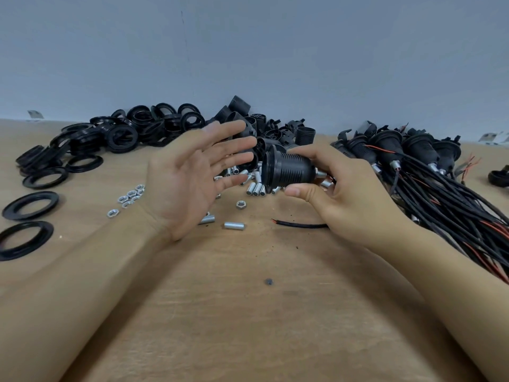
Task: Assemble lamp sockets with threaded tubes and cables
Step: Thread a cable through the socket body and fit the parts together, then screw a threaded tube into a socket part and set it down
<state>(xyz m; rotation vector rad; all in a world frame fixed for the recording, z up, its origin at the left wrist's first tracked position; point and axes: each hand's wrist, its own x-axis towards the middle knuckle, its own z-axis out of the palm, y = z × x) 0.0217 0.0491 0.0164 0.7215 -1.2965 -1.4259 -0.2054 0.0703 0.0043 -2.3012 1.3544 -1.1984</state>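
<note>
Now mid-assembly: socket held sideways above the worktop, pinched by right hand between thumb below and fingers above. Silver tube stub showing at its narrow end, probably already threaded in; partly hidden by fingers. Left hand spread flat, palm toward socket mouth, just beside it, holding nothing. Cable lying loose below the right hand, bare end pointing left. Next move judged: left to take ring or nut; needs a reach left across open wood. Spare tubes heaped directly under the socket, rings piled far left, finished units crowding right. Room free only toward near edge and centre.
</note>
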